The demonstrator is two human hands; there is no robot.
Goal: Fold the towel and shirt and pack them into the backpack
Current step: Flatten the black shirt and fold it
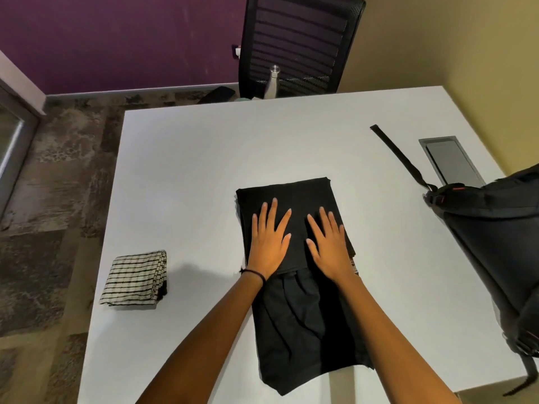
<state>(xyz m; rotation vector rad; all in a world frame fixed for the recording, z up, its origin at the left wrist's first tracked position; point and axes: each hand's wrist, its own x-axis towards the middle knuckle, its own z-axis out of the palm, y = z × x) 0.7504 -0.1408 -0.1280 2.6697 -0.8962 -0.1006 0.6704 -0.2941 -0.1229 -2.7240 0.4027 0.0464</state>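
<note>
A black shirt [294, 322] lies on the white table [192, 176], its far part folded into a flat rectangle and its near part still loose and creased. My left hand [269, 242] and my right hand [328, 243] rest flat on the folded part, side by side, fingers spread, holding nothing. A folded white towel with black stripes [135, 278] sits apart at the table's left edge. The black backpack [501, 237] stands at the right edge, one strap [399, 154] stretched out across the table.
A black mesh office chair [297, 45] stands behind the far table edge with a metal bottle [271, 81] in front of it. A grey cable hatch [450, 160] is set into the table at the right. Patterned carpet lies to the left.
</note>
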